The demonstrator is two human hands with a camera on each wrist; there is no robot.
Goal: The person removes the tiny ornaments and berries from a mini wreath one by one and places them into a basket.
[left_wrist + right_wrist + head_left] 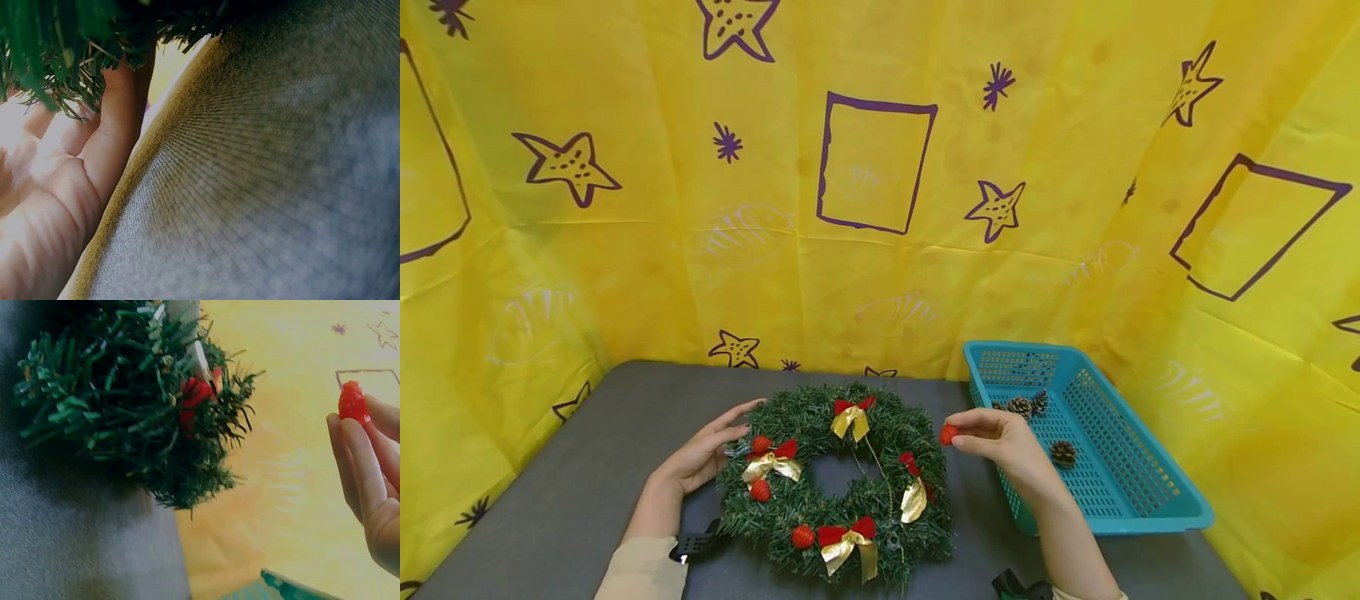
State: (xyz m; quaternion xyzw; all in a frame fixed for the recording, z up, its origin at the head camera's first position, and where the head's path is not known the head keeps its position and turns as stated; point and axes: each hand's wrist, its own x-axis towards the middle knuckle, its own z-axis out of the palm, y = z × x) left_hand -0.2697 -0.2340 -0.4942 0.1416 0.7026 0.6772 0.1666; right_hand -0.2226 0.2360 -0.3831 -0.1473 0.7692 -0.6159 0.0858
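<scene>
Wreath (793, 507) lies nearest, right grip (1006, 446) partly hiding the basket (1123, 433) of pinecones (1063, 454).

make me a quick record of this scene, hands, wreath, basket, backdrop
left hand: fingers at the wreath's left edge
right hand: pinching a red ornament, off the wreath
wreath: green, on gray table; four red-and-gold bows
basket: teal, holding pine cones
backdrop: yellow, purple stars
</scene>
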